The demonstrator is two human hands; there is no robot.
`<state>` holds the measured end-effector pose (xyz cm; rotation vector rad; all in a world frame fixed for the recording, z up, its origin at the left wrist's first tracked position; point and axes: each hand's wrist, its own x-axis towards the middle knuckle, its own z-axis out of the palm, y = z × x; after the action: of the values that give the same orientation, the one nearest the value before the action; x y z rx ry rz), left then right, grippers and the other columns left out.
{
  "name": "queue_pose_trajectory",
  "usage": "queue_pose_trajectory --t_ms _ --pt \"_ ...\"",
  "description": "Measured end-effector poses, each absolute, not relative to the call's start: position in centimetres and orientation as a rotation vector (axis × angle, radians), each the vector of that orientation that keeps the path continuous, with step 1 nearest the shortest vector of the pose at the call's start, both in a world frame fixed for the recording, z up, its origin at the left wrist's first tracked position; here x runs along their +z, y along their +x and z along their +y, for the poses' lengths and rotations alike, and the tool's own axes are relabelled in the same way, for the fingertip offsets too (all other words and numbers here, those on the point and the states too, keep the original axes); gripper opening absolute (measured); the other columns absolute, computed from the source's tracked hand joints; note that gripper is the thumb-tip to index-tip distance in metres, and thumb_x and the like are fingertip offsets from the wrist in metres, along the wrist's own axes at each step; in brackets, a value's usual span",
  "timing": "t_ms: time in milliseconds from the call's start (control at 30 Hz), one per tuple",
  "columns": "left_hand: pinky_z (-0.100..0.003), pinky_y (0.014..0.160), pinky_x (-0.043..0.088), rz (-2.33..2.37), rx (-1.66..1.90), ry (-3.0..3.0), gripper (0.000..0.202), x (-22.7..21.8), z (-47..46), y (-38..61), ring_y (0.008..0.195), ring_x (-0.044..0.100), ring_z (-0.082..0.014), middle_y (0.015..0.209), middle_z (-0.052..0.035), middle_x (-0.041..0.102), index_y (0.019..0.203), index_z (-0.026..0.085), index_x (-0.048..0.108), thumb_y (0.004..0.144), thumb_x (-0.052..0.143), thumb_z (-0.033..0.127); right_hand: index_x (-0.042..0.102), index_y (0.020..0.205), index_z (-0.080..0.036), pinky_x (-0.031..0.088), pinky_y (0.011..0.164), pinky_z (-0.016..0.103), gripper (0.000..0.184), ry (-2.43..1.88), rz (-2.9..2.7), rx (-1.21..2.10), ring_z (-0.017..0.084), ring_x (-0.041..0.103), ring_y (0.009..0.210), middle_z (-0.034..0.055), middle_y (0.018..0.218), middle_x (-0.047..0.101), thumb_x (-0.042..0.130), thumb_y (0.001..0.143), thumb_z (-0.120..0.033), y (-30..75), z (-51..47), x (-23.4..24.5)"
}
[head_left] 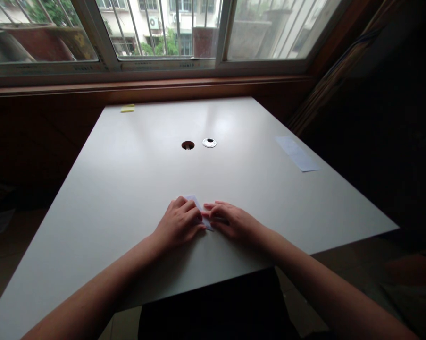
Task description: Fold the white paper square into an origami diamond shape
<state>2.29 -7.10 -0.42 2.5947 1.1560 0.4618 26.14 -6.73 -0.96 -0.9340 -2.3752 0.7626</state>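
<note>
Forearms x2 (128, 264) | L hand (180, 218) + R hand (234, 220) at 1 ppr (197, 203)

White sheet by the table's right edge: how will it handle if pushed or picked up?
The white sheet looks paper-thin, so probably light and floppy when lifted. Lying flat on a smooth-looking tabletop, it would likely slide when pushed and be fiddly to get under. With the edge so close, an outward push might send it off.

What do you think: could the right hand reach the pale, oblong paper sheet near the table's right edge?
Probably yes: nothing visible stands between the right hand and that paper sheet, though leaning may be needed.
</note>
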Motion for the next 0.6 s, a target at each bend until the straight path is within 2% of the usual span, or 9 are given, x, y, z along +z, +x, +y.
queue_pose_trajectory --t_ms 167,600 --pt "-0.038 0.085 0.042 1.135 0.467 2.509 0.02 -0.56 -6.91 2.54 0.092 0.048 -0.0223 0.096 -0.004 0.061 0.088 0.021 0.06 0.09 0.06 0.041 0.057 0.1 -0.023 0.045 0.108 0.044 0.009 -0.926 -2.378 0.754 0.019 0.061 0.12 0.0085 0.123 0.067 0.059 0.091 -0.021 26.1 -6.77 -0.82" --pt "-0.038 0.086 0.039 1.214 0.443 2.38 0.021 -0.27 -7.08 3.01 0.094 0.048 -0.0225 0.094 -0.0027 0.062 0.086 0.021 0.061 0.089 0.061 0.041 0.058 0.1 -0.022 0.043 0.109 0.044 0.009 -0.937 -2.376 0.79 0.021 0.06 0.122 0.0099 0.124 0.066 0.061 0.091 -0.023 26.04 -6.79 -0.73"
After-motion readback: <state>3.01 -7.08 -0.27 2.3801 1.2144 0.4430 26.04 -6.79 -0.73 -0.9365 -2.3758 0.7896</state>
